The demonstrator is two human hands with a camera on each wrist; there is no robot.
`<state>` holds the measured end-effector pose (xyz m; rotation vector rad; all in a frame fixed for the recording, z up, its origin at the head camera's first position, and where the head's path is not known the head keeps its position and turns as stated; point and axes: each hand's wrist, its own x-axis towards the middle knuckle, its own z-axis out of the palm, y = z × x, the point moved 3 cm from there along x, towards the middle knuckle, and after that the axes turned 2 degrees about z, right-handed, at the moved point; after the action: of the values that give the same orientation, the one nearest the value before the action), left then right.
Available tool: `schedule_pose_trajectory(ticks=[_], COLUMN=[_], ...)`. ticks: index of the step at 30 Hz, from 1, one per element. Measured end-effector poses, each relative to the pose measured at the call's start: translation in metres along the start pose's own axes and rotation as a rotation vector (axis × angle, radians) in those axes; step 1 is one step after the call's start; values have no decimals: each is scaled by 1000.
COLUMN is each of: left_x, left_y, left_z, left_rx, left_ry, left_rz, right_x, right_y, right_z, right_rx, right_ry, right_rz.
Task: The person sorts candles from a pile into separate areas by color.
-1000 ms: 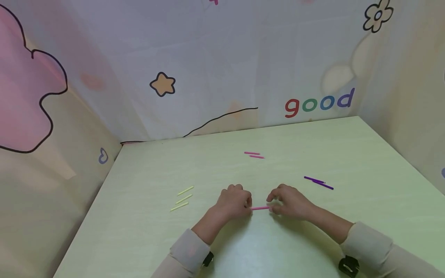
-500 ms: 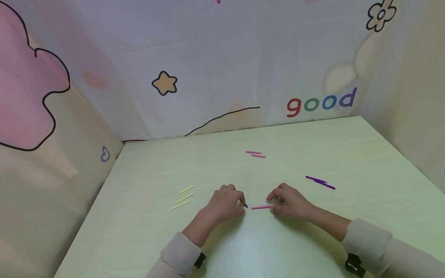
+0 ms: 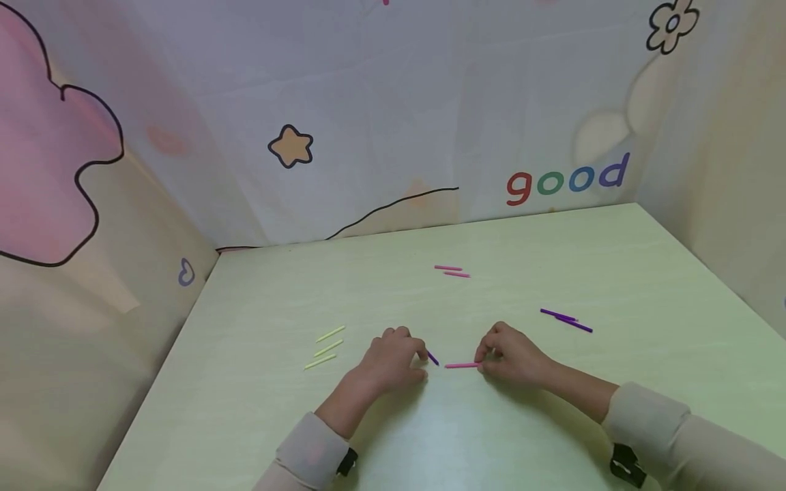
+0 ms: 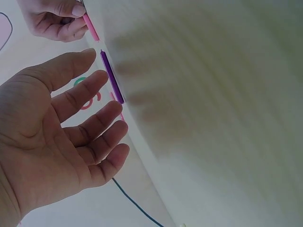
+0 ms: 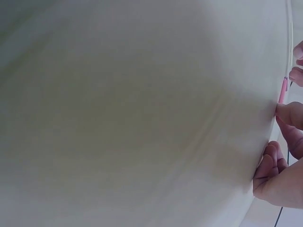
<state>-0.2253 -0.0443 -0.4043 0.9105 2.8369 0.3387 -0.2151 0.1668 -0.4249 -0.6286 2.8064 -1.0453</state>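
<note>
A thin pink stick (image 3: 460,365) lies on the table, and my right hand (image 3: 514,356) pinches its right end between thumb and index finger. Just left of it a dark purple stick (image 3: 432,357) lies slanted, its near end close to the pink one without touching. My left hand (image 3: 393,360) hovers beside the purple stick, fingers spread and relaxed. In the left wrist view the palm is bare, and the purple stick (image 4: 111,77) lies past the fingertips. The right wrist view catches the pink stick (image 5: 283,91) and the pinching thumb (image 5: 289,114) at its edge.
Several pale yellow sticks (image 3: 325,351) lie left of my left hand. Two pink sticks (image 3: 452,271) rest farther back, and two purple sticks (image 3: 566,320) lie to the right, touching or overlapping. Printed cloth walls (image 3: 381,123) border the pale green table (image 3: 276,293).
My left hand has drawn back to the left from the pink stick, letting go of the purple stick. My right index finger has come down onto the pink stick against the thumb.
</note>
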Motion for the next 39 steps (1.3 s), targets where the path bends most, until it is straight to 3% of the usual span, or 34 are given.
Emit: schedule_pose_trajectory(ticks=[16,25,33,39], left_x=[-9,-2,5,12], left_y=[14,4,-7,-12], left_z=[-16,-10,-14,-13], left_rx=[14,-17,-49,-87], left_ry=[26,32,43,37], left_rz=[25,-14,-59,-78], right_x=[-2,2,17,26], right_y=[-6,-7,-2,8], right_z=[-4,-9,-17,-23], right_rx=[23,38,87,67], right_ry=[6,6,-12,8], right_rz=[-19,39,108,127])
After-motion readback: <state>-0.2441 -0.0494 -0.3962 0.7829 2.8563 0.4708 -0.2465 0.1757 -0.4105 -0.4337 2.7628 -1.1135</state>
